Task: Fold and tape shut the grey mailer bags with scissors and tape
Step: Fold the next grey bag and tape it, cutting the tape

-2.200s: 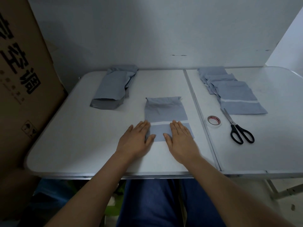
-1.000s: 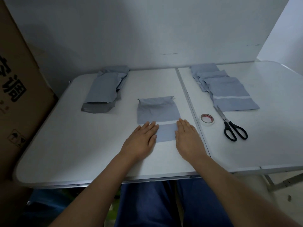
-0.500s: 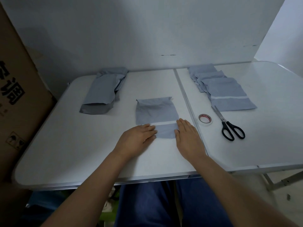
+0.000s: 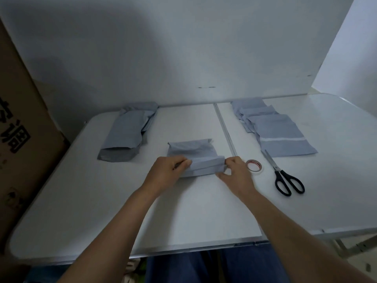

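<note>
Both hands, left hand (image 4: 167, 172) and right hand (image 4: 236, 172), now pinch the mailer bag (image 4: 193, 158) between them. Its near flap's lifted mid-fold; earlier they lay flat on it.

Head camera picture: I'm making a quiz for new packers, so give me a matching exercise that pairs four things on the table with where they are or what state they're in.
Things:
1. scissors
2. roll of tape
3. mailer bag in the middle
4. pile of bags at the far left

Places or states:
A. just right of the right hand
B. held at both ends by the left hand and right hand
C. near the cardboard box
D. closed, black handles toward the person

Pairs: 1-D, 2-A, 3-B, 4-C
</note>
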`<state>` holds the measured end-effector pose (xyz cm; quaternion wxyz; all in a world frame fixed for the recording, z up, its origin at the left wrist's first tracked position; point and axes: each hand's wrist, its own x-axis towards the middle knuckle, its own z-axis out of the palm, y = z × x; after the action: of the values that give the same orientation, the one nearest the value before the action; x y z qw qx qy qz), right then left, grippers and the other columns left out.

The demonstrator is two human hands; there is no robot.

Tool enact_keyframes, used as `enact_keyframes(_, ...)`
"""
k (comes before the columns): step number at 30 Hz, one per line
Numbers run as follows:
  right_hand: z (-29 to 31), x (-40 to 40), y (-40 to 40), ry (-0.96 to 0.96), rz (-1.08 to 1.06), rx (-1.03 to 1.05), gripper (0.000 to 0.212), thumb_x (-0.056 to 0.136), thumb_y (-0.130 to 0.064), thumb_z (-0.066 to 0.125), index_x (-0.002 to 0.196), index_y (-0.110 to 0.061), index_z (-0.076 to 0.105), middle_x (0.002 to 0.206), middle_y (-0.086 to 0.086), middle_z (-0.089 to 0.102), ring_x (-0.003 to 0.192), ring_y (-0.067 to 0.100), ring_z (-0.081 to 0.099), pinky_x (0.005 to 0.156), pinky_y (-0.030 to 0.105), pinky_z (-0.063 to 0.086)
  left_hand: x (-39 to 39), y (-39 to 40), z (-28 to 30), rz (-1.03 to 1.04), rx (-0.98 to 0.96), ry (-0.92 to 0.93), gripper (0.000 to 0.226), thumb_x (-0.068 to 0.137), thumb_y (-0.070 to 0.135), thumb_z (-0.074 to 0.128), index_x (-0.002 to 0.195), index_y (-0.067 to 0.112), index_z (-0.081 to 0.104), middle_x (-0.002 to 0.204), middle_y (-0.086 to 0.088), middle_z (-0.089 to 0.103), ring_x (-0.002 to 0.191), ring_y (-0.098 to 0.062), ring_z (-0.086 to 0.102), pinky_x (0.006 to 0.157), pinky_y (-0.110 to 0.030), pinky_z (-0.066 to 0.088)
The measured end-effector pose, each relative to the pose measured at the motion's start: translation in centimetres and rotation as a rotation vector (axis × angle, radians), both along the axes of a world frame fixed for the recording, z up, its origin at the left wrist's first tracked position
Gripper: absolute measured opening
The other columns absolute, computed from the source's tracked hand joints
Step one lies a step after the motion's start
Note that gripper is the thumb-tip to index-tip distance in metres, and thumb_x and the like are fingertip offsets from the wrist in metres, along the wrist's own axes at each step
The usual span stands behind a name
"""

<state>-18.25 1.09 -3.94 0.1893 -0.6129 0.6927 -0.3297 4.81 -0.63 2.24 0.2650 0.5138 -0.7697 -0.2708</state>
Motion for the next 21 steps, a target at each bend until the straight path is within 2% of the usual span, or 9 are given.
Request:
enact_keyframes(2,0.1,0.2,-0.4,-0.011,-0.016,0.039,0.028,0.079,-0.024,0.077,0.099,-0.011,0.063,0.101,-0.003,0.046,0.096,0.017,0.049,0.08,0.023,0.035,0.2,-0.2,0.4,0.019,0.001,0.025,0.023,0.095,0.04,0.055,0.084,0.028,0.07,0.067,0.01,0.061,0.06,-0.002,0.049,0.054,-0.015,0.033)
enact_keyframes(4,0.2,0.3,-0.6,-0.065,-0.031,0.018,0.024,0.079,-0.019,0.077,0.098,-0.011,0.065,0.099,-0.001,0.048,0.095,0.019,0.052,0.078,0.022,0.036,0.5,-0.5,0.9,0.025,0.011,0.039,0.022,0.095,0.039,0.056,0.089,0.026,0.072,0.073,0.005,0.065,0.064,-0.003,0.052,0.055,-0.014,0.034)
enact_keyframes(7,0.4,0.4,-0.3,-0.179,-0.068,-0.073,0.016,0.08,-0.009,0.074,0.088,-0.019,0.063,0.097,-0.001,0.052,0.09,0.016,0.054,0.072,0.016,0.034,0.6,-0.8,1.4,0.019,0.008,0.048,0.019,0.094,0.038,0.057,0.087,0.028,0.071,0.075,0.006,0.065,0.065,-0.001,0.052,0.055,-0.011,0.034)
enact_keyframes(11,0.5,0.6,-0.4,-0.133,-0.087,-0.134,0.004,0.082,-0.008,0.069,0.083,-0.011,0.067,0.088,-0.002,0.057,0.085,0.017,0.053,0.065,0.016,0.03,1.2,-0.7,1.6,0.01,0.053,0.064,0.025,0.093,0.048,0.054,0.084,0.03,0.069,0.075,0.012,0.063,0.066,0.0,0.052,0.058,-0.014,0.036)
enact_keyframes(14,0.4,0.8,-0.3,-0.117,-0.078,-0.14,0.014,0.081,0.001,0.061,0.087,-0.009,0.069,0.088,-0.002,0.057,0.083,0.015,0.052,0.064,0.013,0.034,2.6,0.0,1.0,0.034,0.141,0.24,0.045,0.09,0.067,0.038,0.111,0.038,0.066,0.104,0.023,0.067,0.098,0.008,0.059,0.083,-0.015,0.045)
enact_keyframes(15,0.4,0.8,-0.2,-0.13,-0.074,-0.147,0.018,0.08,0.004,0.06,0.09,-0.008,0.07,0.089,-0.001,0.058,0.082,0.014,0.052,0.066,0.009,0.036,3.2,0.2,0.4,0.084,0.169,0.313,0.047,0.093,0.065,0.032,0.117,0.04,0.063,0.111,0.023,0.065,0.105,0.005,0.058,0.09,-0.018,0.044)
enact_keyframes(17,0.3,0.8,0.0,-0.15,-0.082,-0.145,0.02,0.081,0.003,0.062,0.094,-0.007,0.072,0.088,0.001,0.058,0.08,0.013,0.053,0.067,0.007,0.037,4.1,0.0,-1.0,0.262,0.199,0.344,0.042,0.099,0.055,0.029,0.117,0.036,0.061,0.111,0.017,0.066,0.102,-0.004,0.062,0.09,-0.026,0.047)
enact_keyframes(19,0.2,0.7,0.1,-0.147,-0.087,-0.128,0.021,0.083,0.0,0.062,0.099,-0.01,0.073,0.086,0.0,0.06,0.081,0.017,0.057,0.067,0.01,0.038,4.5,-0.4,-1.8,0.462,0.252,0.221,0.024,0.101,0.036,0.041,0.114,0.026,0.058,0.105,0.002,0.068,0.09,-0.016,0.066,0.085,-0.036,0.054)
enact_keyframes(21,0.3,0.7,0.2,-0.222,-0.068,-0.095,0.025,0.084,0.001,0.06,0.098,-0.013,0.073,0.087,-0.001,0.068,0.081,0.016,0.063,0.071,0.017,0.046,4.3,-0.7,-2.1,0.556,0.341,0.231,0.016,0.099,0.025,0.047,0.11,0.019,0.056,0.093,-0.004,0.069,0.077,-0.019,0.068,0.074,-0.035,0.057)
